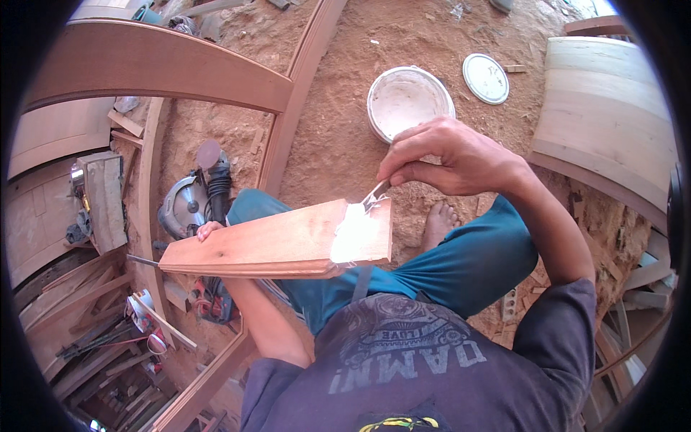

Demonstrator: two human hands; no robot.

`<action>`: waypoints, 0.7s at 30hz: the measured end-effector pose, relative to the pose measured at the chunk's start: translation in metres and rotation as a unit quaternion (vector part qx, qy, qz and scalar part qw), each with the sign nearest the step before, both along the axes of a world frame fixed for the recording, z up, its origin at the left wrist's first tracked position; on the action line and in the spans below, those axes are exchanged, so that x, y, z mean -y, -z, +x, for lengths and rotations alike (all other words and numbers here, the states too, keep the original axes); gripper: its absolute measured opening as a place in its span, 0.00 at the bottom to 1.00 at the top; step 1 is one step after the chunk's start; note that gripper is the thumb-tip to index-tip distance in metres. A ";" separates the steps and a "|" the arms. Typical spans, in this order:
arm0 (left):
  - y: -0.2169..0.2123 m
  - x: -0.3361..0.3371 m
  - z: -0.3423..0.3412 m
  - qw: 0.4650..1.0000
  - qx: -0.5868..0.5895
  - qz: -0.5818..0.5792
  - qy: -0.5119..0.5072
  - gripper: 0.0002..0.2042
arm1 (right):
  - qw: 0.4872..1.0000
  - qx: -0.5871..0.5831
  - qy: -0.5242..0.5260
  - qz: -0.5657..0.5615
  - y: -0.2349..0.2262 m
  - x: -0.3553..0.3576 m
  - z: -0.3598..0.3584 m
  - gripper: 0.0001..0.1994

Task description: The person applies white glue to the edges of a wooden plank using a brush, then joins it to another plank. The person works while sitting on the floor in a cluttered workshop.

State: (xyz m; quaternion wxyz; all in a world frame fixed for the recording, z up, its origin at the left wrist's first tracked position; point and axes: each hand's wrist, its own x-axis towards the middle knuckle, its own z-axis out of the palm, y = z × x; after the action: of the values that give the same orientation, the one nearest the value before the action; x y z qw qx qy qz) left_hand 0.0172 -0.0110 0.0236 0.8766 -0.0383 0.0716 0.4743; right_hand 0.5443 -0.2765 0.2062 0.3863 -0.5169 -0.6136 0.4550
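Note:
A wooden board (pixel 266 234) with a moulded edge lies across in front of me, above my legs. Its right end is cut thinner and carries a thick white paste (pixel 354 237). The fingers of my left hand (pixel 209 230) curl over the board's far edge near its left end; the rest of that hand is hidden underneath. Between the fingers and thumb of my right hand (pixel 453 157) is a thin flat stick (pixel 376 193), its tip touching the paste. Just beyond the right hand stands a white bucket (pixel 373 119), smeared white inside.
A round white lid (pixel 486 78) lies right of the bucket. On the left are a wooden frame (pixel 180 63), a circular saw (pixel 183 205) and a pile of scrap wood (pixel 108 360). A curved pale wooden panel (pixel 604 108) stands at the right on the sandy ground.

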 end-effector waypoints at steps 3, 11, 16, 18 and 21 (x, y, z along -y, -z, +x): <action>0.004 -0.002 0.003 1.000 0.015 -0.011 0.003 0.08 | 0.997 0.067 0.017 0.043 0.026 -0.007 0.005 0.07; 0.013 -0.007 -0.004 0.998 0.036 -0.029 -0.044 0.07 | 0.998 -0.021 -0.003 0.056 0.015 -0.007 0.000 0.08; 0.011 -0.005 0.010 0.996 0.030 -0.069 -0.041 0.07 | 0.997 0.062 0.014 0.040 0.046 -0.023 0.008 0.07; 0.014 -0.007 0.006 0.996 0.035 -0.066 -0.038 0.07 | 0.991 0.122 0.055 0.020 0.059 -0.020 0.020 0.07; 0.015 -0.005 -0.001 0.996 0.044 -0.057 -0.047 0.07 | 0.987 0.127 0.097 0.005 0.046 -0.007 0.024 0.08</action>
State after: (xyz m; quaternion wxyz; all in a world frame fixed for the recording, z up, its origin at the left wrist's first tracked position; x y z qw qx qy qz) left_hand 0.0163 -0.0064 0.0088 0.8522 -0.1126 0.0581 0.5077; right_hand 0.5687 -0.2700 0.1604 0.3506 -0.6256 -0.6068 0.3428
